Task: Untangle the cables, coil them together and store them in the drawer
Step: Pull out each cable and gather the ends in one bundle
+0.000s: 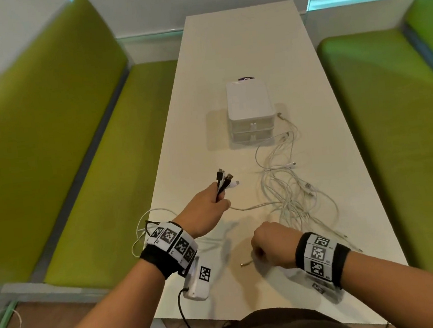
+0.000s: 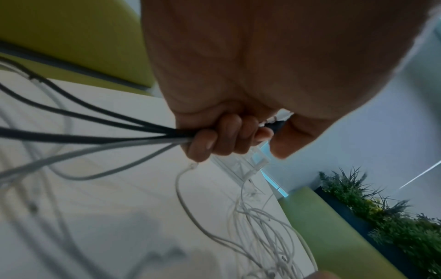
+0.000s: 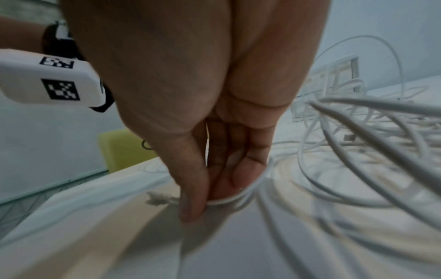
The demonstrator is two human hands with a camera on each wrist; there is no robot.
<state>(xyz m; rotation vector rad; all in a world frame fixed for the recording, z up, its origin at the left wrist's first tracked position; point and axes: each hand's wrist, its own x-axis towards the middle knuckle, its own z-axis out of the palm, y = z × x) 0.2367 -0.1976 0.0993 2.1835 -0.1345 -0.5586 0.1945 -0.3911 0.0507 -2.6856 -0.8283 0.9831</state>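
Cables, thin limp white and black cords (image 1: 285,196), sprawl at three o'clock of left hand (image 1: 206,210), light and snag-prone.
Left hand's fingers (image 2: 214,139) curl around gathered plug ends; right hand (image 1: 270,246) pinches one white strand; grasp near connectors.

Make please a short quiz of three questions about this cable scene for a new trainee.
1. True or false: both drawers of the drawer unit are shut.
2. What does the left hand grip? A) a bundle of cable ends B) the drawer handle C) nothing
3. What colour are the loose cables lying on the table?

Key: 1 true; 2 A; 3 white. The right hand pinches a white cable.
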